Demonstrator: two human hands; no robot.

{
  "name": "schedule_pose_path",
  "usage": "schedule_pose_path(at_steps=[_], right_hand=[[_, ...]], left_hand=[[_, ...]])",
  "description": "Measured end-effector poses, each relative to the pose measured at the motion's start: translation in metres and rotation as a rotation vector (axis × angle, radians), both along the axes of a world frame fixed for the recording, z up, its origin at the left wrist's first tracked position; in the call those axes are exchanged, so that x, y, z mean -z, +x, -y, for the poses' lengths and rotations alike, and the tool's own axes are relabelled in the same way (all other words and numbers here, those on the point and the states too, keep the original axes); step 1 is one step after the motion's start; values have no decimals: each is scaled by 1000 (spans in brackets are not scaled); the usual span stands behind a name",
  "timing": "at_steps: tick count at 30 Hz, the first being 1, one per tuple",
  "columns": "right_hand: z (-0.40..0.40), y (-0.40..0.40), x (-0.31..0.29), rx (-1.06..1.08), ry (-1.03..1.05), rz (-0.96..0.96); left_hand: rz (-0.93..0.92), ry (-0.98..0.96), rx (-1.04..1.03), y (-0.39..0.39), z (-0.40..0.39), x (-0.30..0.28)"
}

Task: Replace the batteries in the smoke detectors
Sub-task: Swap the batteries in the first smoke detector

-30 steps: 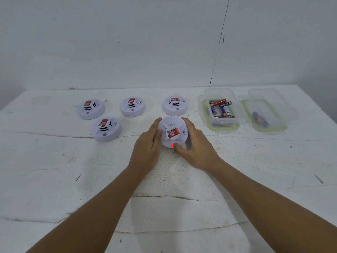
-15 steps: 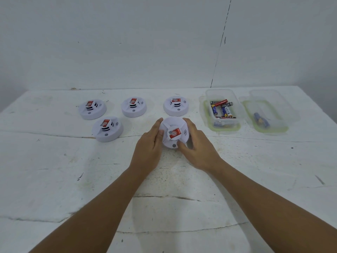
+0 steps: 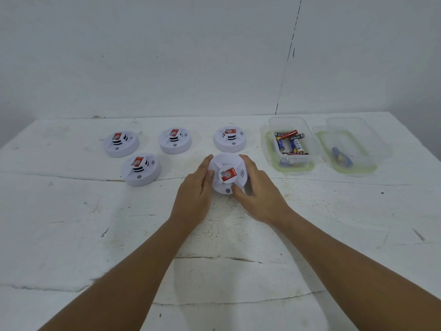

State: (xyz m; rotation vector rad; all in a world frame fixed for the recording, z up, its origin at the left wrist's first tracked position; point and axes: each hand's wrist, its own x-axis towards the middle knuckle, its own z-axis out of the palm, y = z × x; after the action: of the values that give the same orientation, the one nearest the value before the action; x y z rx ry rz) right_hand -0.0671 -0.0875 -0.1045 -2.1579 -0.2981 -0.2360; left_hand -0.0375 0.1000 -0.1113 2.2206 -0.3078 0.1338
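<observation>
A white round smoke detector [image 3: 226, 172] with a red label sits on the white table between my hands. My left hand [image 3: 194, 194] grips its left side with fingers and thumb curled round the rim. My right hand [image 3: 259, 194] holds its right side, thumb near the small front button. Several other white detectors stand behind: one at back left [image 3: 121, 143], one at back middle [image 3: 175, 140], one at back right [image 3: 230, 139], and one nearer left [image 3: 140, 169]. A clear box [image 3: 290, 161] holds several batteries [image 3: 290, 142].
A second clear box [image 3: 349, 149] at the far right holds a blue battery [image 3: 341, 156]. The white table [image 3: 71, 223] has cracks running across it. A pale wall stands right behind the table's far edge.
The red light on the front of the held detector has gone out. Both hands keep their hold on the detector, which has barely shifted.
</observation>
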Motion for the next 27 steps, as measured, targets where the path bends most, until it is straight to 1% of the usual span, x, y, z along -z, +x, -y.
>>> schedule_pose_path(at_steps=[27], right_hand=[[1, 1, 1, 14, -18, -7]], left_hand=[[2, 14, -14, 1, -1, 3]])
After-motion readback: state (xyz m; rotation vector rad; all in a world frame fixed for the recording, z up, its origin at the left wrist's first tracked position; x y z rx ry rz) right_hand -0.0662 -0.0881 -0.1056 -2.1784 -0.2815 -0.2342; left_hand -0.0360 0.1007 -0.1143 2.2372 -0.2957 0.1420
